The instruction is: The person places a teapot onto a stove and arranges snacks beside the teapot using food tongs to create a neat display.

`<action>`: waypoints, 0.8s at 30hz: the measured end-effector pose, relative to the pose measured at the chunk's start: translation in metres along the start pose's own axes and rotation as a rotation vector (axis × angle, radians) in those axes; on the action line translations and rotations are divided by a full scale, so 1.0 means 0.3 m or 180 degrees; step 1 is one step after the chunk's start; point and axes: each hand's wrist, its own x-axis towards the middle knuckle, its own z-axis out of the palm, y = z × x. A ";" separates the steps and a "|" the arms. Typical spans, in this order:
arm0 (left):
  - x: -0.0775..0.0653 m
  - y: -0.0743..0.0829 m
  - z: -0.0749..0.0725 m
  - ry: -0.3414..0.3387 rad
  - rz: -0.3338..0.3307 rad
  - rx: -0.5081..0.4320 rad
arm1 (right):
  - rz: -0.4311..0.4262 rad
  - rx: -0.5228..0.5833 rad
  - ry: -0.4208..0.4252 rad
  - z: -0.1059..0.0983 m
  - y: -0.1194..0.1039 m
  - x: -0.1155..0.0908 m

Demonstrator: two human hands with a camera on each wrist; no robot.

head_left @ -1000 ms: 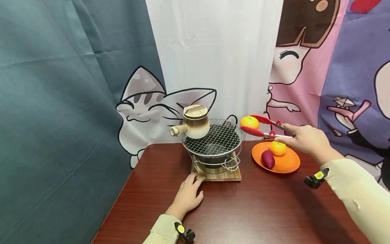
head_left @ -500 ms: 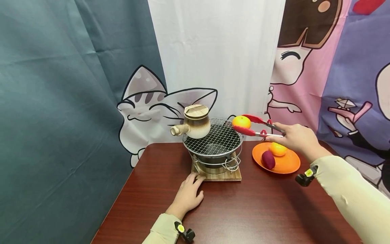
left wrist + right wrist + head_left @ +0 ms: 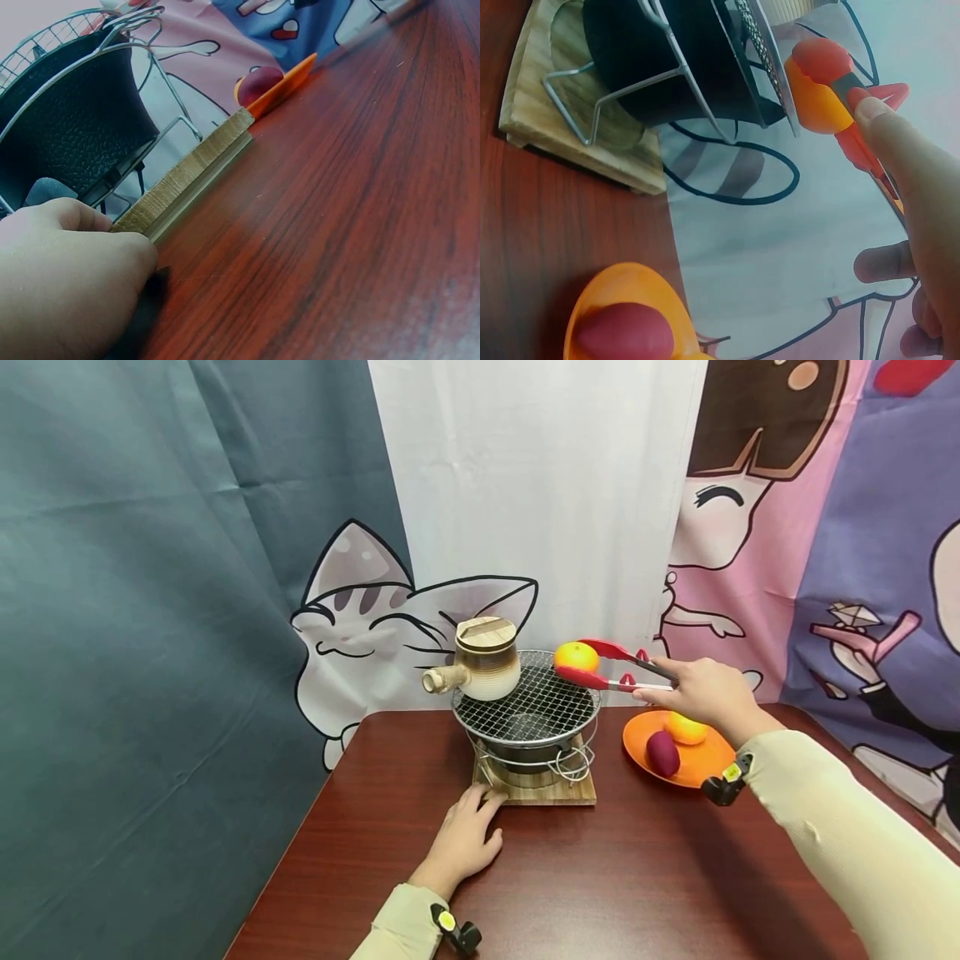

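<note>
My right hand (image 3: 708, 696) holds red-tipped tongs (image 3: 611, 683) by their metal arms. Between the tong heads is a mandarin (image 3: 576, 657), over the right part of the round wire grill rack (image 3: 536, 706). In the right wrist view the mandarin (image 3: 816, 97) sits close to the rack's rim. My left hand (image 3: 461, 843) lies with its fingertips on the front left corner of the wooden base (image 3: 543, 793), thumb spread on the table side. A brown and cream side-handled pot (image 3: 487, 668) with a wooden lid stands on the rack's left.
An orange plate (image 3: 705, 770) on the right bears a second mandarin (image 3: 686, 728) and a purple sweet potato (image 3: 663, 753). Under the rack is a black bowl-shaped stove (image 3: 652, 67) in a wire stand. A printed curtain (image 3: 525, 485) hangs behind the dark red table (image 3: 360, 843).
My right hand has moved left with the tongs and mandarin, from near the plate to above the rack. The left hand stays at the base's corner.
</note>
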 end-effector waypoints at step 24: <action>0.002 0.006 -0.013 -0.0067 -0.0018 -0.0016 | -0.0139 0.0028 0.0081 0.030 -0.100 0.076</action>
